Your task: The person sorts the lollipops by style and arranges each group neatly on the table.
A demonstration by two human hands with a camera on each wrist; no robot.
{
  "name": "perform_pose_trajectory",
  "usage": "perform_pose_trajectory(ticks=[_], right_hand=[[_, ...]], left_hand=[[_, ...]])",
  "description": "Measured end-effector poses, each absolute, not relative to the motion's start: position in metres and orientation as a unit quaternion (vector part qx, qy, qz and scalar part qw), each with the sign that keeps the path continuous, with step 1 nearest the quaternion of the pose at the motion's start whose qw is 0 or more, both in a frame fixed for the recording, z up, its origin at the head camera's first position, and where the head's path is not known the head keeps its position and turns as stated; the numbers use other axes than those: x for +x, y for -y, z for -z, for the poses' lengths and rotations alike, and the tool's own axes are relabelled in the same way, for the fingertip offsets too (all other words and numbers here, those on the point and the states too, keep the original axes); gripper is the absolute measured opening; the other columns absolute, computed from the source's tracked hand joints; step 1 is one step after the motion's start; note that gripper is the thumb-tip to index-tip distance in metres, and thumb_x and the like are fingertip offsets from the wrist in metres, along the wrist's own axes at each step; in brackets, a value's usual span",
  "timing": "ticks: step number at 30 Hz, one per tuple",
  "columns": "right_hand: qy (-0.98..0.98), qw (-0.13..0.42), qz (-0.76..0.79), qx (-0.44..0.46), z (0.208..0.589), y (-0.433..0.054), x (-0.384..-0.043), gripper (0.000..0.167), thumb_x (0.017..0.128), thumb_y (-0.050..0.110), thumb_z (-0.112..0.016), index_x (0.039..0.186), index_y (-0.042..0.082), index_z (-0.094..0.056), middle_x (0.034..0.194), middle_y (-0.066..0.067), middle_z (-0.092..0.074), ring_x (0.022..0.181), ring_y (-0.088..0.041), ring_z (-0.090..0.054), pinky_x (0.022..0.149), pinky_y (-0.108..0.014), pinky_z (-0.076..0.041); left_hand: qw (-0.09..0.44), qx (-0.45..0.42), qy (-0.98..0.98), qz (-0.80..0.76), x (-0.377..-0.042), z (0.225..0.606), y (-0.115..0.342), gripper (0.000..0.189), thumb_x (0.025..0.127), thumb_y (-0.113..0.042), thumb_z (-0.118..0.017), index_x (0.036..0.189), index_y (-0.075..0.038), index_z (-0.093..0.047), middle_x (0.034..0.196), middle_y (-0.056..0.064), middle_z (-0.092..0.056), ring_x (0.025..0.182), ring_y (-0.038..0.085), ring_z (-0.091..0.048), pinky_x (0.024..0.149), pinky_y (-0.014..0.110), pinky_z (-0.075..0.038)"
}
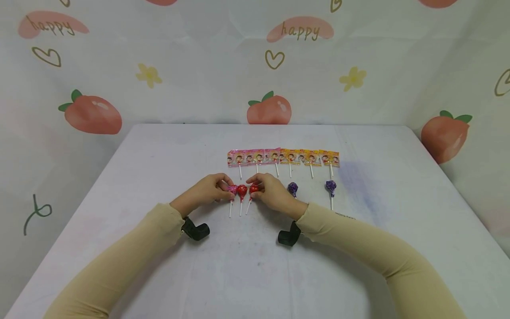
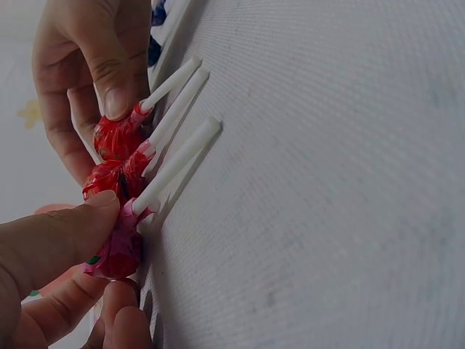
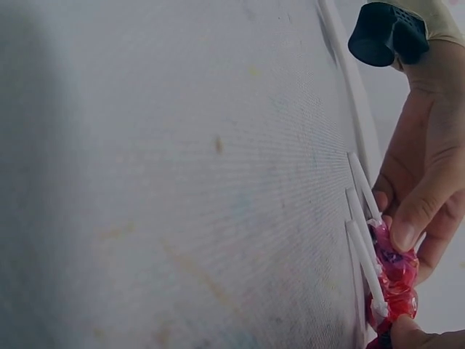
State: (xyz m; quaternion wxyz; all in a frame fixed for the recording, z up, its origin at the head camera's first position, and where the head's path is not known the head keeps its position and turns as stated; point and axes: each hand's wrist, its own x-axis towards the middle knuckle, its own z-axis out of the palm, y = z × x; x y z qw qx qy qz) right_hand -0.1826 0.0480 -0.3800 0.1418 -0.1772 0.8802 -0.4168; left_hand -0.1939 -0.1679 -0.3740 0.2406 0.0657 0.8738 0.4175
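Three round-headed lollipops lie side by side near the table's middle, white sticks toward the person. My left hand pinches the pink lollipop on the left between thumb and fingers. On the other side, my right hand grips the right-hand red lollipop by its head, thumb near the stick. Between the two hands sits a middle red lollipop, its head close against its neighbours. In the right wrist view, the left hand has its thumb on the pink wrapper.
Behind the hands runs a row of flat-wrapped lollipops, pink packets on the left and orange packets on the right. Two purple lollipops lie right of the right hand. A patterned cloth hangs behind the white table.
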Motion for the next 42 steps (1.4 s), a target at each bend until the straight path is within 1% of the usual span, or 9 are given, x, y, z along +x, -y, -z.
perform_pose_trajectory(ticks=[12, 21, 28, 42], right_hand=[[-0.884, 0.13, 0.414, -0.175, 0.3808, -0.0473, -0.1819, 0.029, 0.091, 0.003, -0.065, 0.12, 0.006, -0.062, 0.12, -0.012, -0.063, 0.111, -0.024, -0.062, 0.096, -0.036, -0.048], [-0.884, 0.125, 0.415, -0.174, 0.3807, -0.0457, -0.1821, 0.029, 0.09, 0.003, -0.066, 0.118, 0.006, -0.063, 0.12, -0.011, -0.064, 0.108, -0.023, -0.063, 0.093, -0.035, -0.049], [-0.886, 0.128, 0.408, -0.178, 0.3806, -0.0462, -0.1832, 0.029, 0.09, 0.004, -0.066, 0.12, 0.005, -0.063, 0.123, -0.011, -0.063, 0.109, -0.023, -0.063, 0.094, -0.035, -0.049], [-0.881, 0.138, 0.417, -0.176, 0.3784, -0.0462, -0.1826, 0.032, 0.089, 0.002, -0.067, 0.12, 0.005, -0.063, 0.123, -0.012, -0.063, 0.106, -0.023, -0.063, 0.093, -0.035, -0.049]], left_hand=[[0.236, 0.067, -0.875, -0.416, -0.1941, 0.3744, 0.1676, 0.032, 0.086, -0.018, -0.074, 0.111, -0.005, -0.058, 0.088, 0.005, -0.056, 0.07, 0.015, -0.049, 0.06, 0.026, -0.042], [0.234, 0.072, -0.875, -0.418, -0.1936, 0.3734, 0.1674, 0.032, 0.086, -0.017, -0.074, 0.111, -0.004, -0.058, 0.088, 0.005, -0.056, 0.069, 0.014, -0.049, 0.059, 0.026, -0.042], [0.233, 0.072, -0.876, -0.417, -0.1937, 0.3729, 0.1674, 0.032, 0.086, -0.017, -0.074, 0.111, -0.004, -0.058, 0.088, 0.005, -0.055, 0.07, 0.014, -0.049, 0.059, 0.026, -0.042], [0.232, 0.077, -0.879, -0.41, -0.1951, 0.3757, 0.1682, 0.031, 0.086, -0.017, -0.074, 0.11, -0.004, -0.059, 0.088, 0.005, -0.056, 0.07, 0.015, -0.049, 0.061, 0.026, -0.043]])
